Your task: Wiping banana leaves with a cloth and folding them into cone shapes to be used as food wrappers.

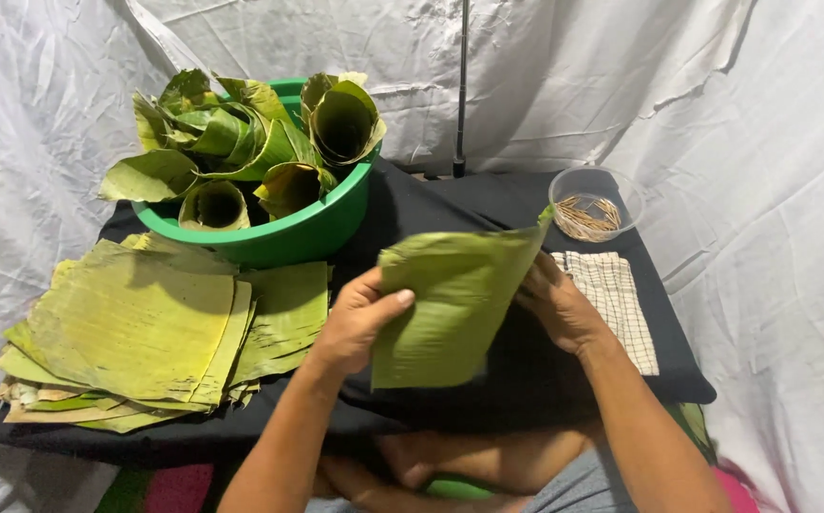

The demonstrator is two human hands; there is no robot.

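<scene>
left hand (355,323) grip: leaf (450,304) left edge | right hand (564,309) behind leaf

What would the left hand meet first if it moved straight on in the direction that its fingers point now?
The left hand points to the right and already grips the green leaf piece. Beyond the leaf, it would probably meet the right hand behind it, though depth is unclear.

I'm at a makeshift food-prep stall: white sheeting (763,114) hung all round, my counter (431,204) draped in black cloth.
</scene>
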